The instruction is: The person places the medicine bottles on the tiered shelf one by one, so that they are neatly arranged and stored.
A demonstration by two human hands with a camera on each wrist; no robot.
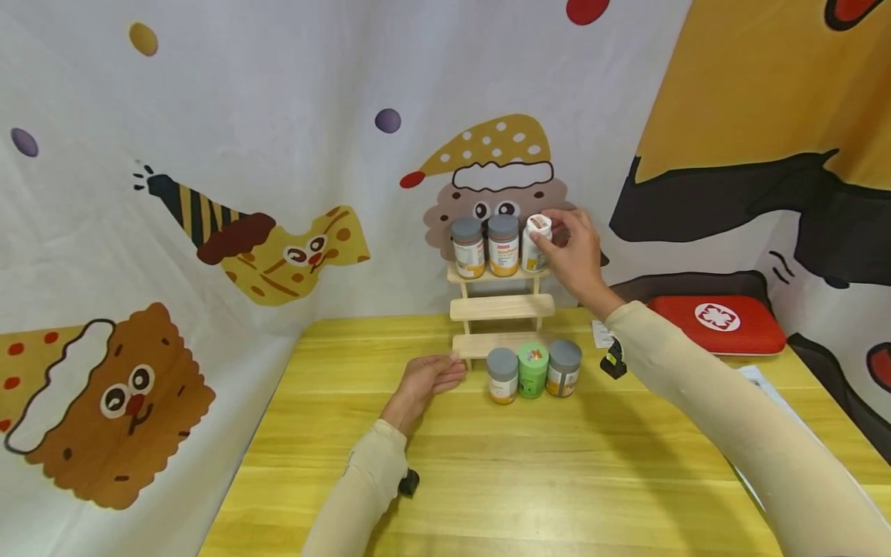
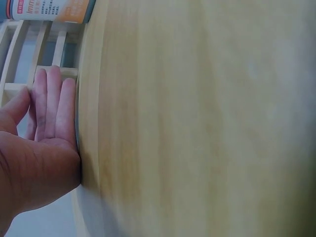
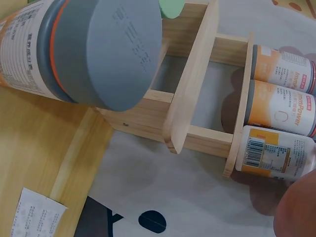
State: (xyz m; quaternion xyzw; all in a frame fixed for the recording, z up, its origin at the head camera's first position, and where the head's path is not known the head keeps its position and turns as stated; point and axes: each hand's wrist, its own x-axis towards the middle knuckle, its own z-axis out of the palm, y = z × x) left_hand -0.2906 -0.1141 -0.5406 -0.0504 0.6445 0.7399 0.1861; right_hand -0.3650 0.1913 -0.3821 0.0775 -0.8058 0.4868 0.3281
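Observation:
A three-step wooden rack [image 1: 501, 308] stands against the back curtain. My right hand [image 1: 579, 251] pinches a white bottle [image 1: 534, 246] near its cap, at the right end of the top step. In the right wrist view the base of this white bottle [image 3: 274, 153] meets the top step. Two grey-lidded jars [image 1: 469, 251] stand beside it on that step. My left hand [image 1: 428, 381] touches the left end of the bottom step with its fingers nearly straight. The left wrist view shows those fingers [image 2: 52, 106] against the rack's side.
In front of the rack on the wooden table [image 1: 487, 472] stand two grey-lidded jars [image 1: 503, 377] and a green one [image 1: 533, 371] between them. A red case [image 1: 718, 325] lies at the right. Near the rack's right side lies a small printed paper [image 3: 37, 217].

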